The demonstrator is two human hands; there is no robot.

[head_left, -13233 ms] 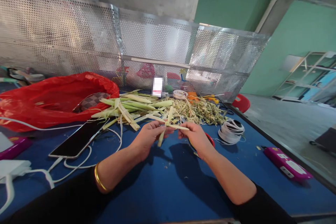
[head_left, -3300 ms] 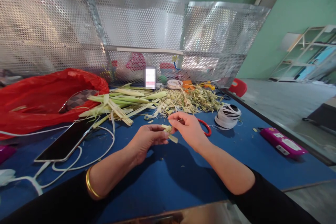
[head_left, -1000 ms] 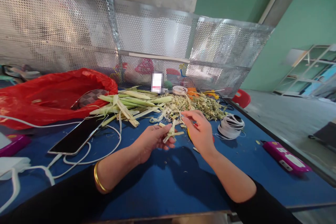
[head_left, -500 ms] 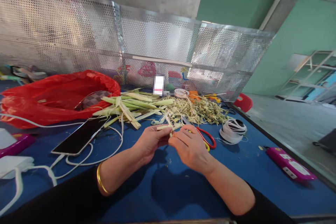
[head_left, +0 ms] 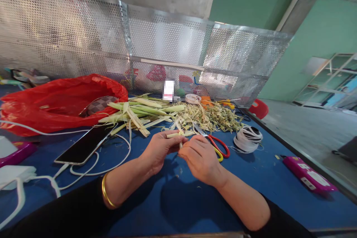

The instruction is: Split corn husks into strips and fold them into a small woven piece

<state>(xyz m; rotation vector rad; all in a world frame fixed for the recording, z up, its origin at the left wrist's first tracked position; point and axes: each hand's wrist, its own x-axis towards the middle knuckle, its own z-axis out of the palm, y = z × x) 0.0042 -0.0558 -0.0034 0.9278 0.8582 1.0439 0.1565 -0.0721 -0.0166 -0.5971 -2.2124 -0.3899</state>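
My left hand and my right hand meet above the blue table, both pinching a small folded piece of pale leaf strip between fingertips. The fingers of both hands are curled closed around it. Just behind the hands lie a bundle of long green-white leaf strips and a heap of cut leaf scraps. Scissors with red and yellow handles rest on the table right of my right hand.
A red plastic bag and a phone on a white cable lie left. A spool of white cord and a magenta box lie right. A perforated metal screen closes the table's far side.
My right hand came back from the scrap heap to the left hand and now pinches the folded strip with it. The scissors lie uncovered on the table.
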